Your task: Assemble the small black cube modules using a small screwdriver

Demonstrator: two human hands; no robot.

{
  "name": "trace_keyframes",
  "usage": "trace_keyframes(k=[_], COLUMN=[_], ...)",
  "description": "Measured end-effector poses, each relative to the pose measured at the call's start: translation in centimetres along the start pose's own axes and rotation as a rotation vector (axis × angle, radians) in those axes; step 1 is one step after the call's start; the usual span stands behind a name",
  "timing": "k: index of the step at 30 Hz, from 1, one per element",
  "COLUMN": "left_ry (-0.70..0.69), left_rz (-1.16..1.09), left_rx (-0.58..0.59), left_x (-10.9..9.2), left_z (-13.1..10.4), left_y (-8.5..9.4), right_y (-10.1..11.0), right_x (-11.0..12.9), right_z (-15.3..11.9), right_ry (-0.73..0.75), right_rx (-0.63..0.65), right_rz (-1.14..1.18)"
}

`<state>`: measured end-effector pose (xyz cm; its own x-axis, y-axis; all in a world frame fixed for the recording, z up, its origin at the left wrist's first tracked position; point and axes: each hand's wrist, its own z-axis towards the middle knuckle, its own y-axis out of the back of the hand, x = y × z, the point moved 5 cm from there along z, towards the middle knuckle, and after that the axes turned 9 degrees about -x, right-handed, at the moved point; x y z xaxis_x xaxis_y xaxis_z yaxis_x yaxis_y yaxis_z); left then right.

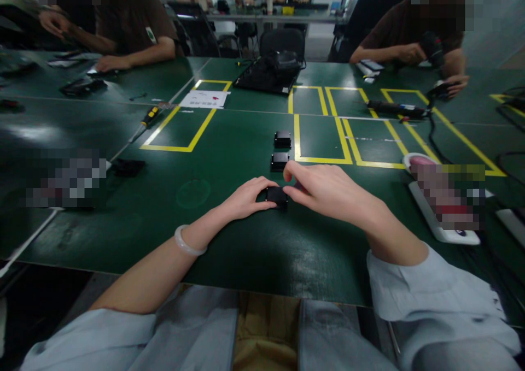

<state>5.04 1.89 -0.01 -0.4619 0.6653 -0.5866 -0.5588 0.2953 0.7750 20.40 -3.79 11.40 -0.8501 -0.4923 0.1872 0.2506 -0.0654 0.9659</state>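
A small black block [277,196] lies on the green table between my hands. My left hand [247,197] grips its left side, thumb at the near edge and fingers at the far edge. The fingers of my right hand [318,188] are bent together at the block's right side; whether they pinch anything small is hidden. Just beyond, two similar black blocks stand in a line, one nearer [280,160] and one farther [283,139].
Yellow tape rectangles mark the green table [238,245]. A yellow-black screwdriver [150,117] and a paper sheet [205,99] lie left; a black tool [397,109] and a white-edged device [430,218] lie right. Two people work across the table.
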Motion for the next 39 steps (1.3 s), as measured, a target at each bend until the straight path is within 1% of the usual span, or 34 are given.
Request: trace_keyframes(k=[3, 6, 14, 19, 25, 29, 39], left_ry=[0.006, 0.001, -0.013, -0.009, -0.004, -0.005, -0.007], left_rz=[-0.001, -0.007, -0.003, -0.006, 0.002, -0.004, -0.002], left_rx=[0.005, 0.001, 0.0, 0.002, 0.005, 0.002, -0.001], left_x=[-0.02, -0.03, -0.03, -0.06, -0.04, -0.18, 0.03], left_z=[0.0, -0.01, 0.01, -0.03, -0.05, -0.01, -0.05], left_y=[-0.03, -0.05, 0.05, 0.1, 0.04, 0.13, 0.1], right_y=[-0.32, -0.64, -0.41, -0.13, -0.34, -0.63, -0.35], right_x=[-0.17, -0.31, -0.72, -0.47, -0.32, -0.5, -0.41], right_z=[0.22, 0.31, -0.05, -0.09, 0.25, 0.36, -0.02], right_ry=[-0.027, -0.022, 0.009, 0.023, -0.03, -0.028, 0.016], right_rx=[0.002, 0.009, 0.031, 0.033, 0.006, 0.007, 0.019], right_rz=[-0.061, -0.1, 0.001, 0.032, -0.042, -0.08, 0.037])
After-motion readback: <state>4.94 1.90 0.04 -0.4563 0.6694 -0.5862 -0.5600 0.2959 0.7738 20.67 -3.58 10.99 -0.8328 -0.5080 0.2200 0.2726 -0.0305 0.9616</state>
